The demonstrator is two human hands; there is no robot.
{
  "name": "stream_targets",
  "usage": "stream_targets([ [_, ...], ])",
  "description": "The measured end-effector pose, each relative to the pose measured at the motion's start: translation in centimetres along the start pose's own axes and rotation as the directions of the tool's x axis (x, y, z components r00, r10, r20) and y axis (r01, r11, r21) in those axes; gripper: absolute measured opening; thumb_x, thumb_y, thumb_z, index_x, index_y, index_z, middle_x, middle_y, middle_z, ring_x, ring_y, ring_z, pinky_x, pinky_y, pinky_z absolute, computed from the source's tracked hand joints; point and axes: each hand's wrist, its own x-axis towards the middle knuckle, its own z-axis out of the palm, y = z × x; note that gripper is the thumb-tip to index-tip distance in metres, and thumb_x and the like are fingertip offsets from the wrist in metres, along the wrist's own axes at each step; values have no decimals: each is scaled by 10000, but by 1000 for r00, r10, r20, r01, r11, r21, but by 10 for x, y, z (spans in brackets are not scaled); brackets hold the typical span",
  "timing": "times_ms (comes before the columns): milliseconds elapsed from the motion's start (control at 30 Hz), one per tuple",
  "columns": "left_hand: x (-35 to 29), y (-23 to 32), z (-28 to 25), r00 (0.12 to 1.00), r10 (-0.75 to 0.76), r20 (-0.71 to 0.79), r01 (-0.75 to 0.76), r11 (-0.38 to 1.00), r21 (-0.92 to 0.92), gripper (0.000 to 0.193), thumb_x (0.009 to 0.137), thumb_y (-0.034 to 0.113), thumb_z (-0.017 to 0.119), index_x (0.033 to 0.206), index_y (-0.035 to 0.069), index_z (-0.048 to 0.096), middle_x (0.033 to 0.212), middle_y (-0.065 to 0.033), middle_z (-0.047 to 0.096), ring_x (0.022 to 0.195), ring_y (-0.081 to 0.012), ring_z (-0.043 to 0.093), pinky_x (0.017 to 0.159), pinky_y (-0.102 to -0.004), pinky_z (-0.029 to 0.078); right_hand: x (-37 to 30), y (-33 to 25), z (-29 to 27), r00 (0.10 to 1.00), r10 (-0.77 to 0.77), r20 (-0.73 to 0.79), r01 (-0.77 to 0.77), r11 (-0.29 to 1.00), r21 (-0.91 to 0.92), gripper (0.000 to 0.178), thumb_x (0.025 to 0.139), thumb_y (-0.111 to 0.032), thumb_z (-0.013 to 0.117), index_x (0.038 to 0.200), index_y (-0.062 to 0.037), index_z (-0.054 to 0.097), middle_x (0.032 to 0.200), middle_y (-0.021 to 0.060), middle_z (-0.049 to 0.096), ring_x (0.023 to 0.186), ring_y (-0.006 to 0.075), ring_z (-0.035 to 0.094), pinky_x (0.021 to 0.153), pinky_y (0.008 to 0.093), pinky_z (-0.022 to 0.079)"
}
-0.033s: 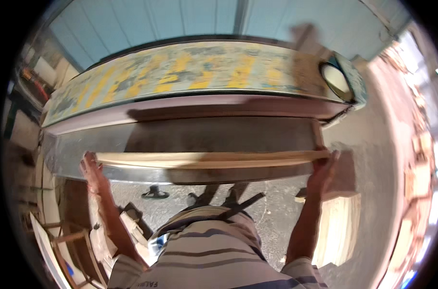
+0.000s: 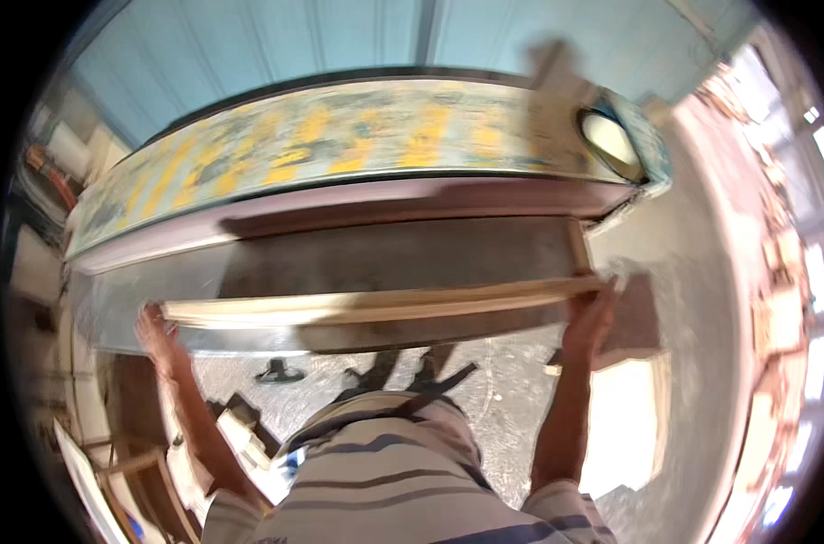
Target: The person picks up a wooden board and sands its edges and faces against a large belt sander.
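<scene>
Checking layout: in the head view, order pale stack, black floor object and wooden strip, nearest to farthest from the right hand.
1. Wooden strip: in the right hand
2. Pale stack: on the right
3. Black floor object: left of centre

The long wooden strip is pale cream-yellow, brightest at left and browner in shadow at right. The desk is dull grey, silvery at left, brownish under the shadow. Farther off come a pinkish band and a worn grey-green panel with slanting yellow stripes; at its right, a round piece is creamy with a dark rim. The far wall is light blue. Nearest, the off-white shirt has brown and navy stripes.
</scene>
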Motion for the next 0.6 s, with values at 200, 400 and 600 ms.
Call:
stream_targets([
  [200, -6, 25, 3, 981, -162, -111, 153, 984, -88, 416, 859, 425, 485, 1133, 114, 455, 1112, -57, 527, 1017, -179, 502, 827, -362, 381, 1, 3, 9, 986, -126, 107, 159, 899, -407, 414, 911, -368, 436, 1048, -7, 588, 1010, 86, 580, 983, 158, 514, 876, 285, 385],
  [400, -9, 30, 24, 989, -100, -111, 85, 988, -132, 439, 823, 340, 580, 1147, 78, 442, 1085, -69, 493, 982, -197, 463, 814, -343, 387, 12, 8, -13, 987, -82, 140, 126, 933, -337, 354, 904, -307, 376, 984, -41, 597, 985, 46, 560, 928, 145, 481, 856, 286, 335],
  [600, -63, 70, 31, 870, 474, -132, -333, 764, 553, 693, 804, 476, 587, 1227, -34, 383, 1192, -197, 442, 1034, -298, 442, 891, -383, 350, 8, 5, -1, 994, 21, 103, -7, 991, -135, 428, 888, -366, 381, 1024, -12, 580, 1009, 97, 579, 1007, 187, 503, 902, 323, 336],
])
